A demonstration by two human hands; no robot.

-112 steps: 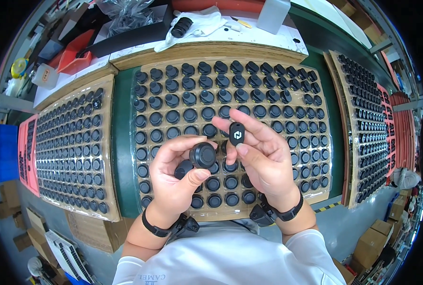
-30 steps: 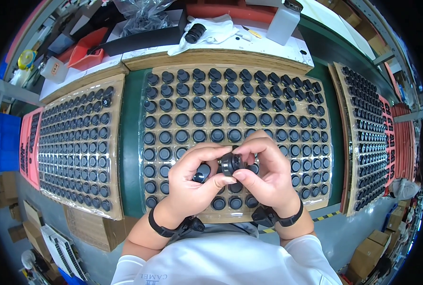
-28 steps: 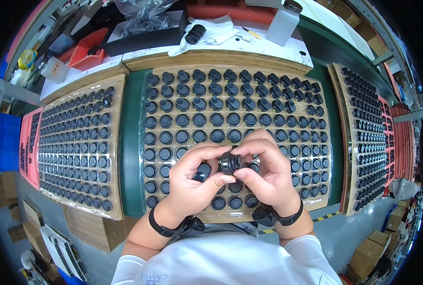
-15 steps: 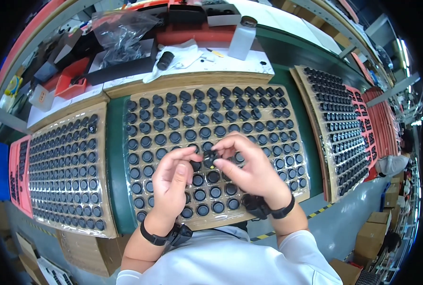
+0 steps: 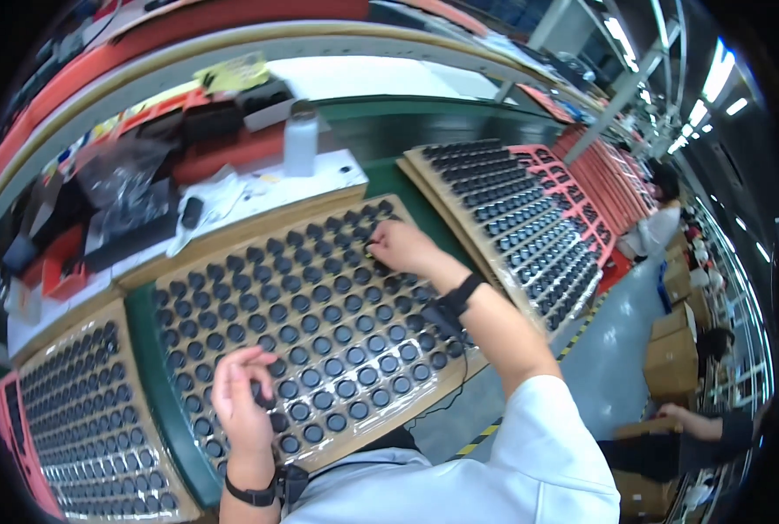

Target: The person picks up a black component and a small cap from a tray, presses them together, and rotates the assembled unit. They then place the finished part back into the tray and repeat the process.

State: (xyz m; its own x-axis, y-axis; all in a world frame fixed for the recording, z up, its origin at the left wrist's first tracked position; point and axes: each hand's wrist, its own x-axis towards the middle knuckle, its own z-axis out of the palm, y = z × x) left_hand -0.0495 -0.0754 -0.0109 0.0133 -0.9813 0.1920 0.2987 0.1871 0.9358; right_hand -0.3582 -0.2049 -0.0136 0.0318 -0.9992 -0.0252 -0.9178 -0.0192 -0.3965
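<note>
A wide tray (image 5: 326, 301) with a clear plastic sheet lies in front of me, filled with rows of small black round parts (image 5: 289, 334). Over its far right section, my right hand (image 5: 400, 246) is closed, fingertips pinched on a small black part (image 5: 370, 251) with a yellow spot, mostly covered by the fingers. My left hand (image 5: 242, 397) hovers above the near left rows. Its fingers are loosely curled and apart, and I see nothing gripped in it. Both wrists wear black bands with small dark devices.
Similar filled trays stand at left (image 5: 83, 419) and right (image 5: 503, 223), the right one beside pink trays (image 5: 573, 196). Behind are a white shelf (image 5: 263, 196), a bottle (image 5: 301, 144) and a plastic bag (image 5: 123, 179). Another person's arm (image 5: 695, 422) shows at lower right.
My hands were together over the tray's middle. The right has moved to the far right rows with the black part; the left has drawn apart to the near left. The view has turned right.
</note>
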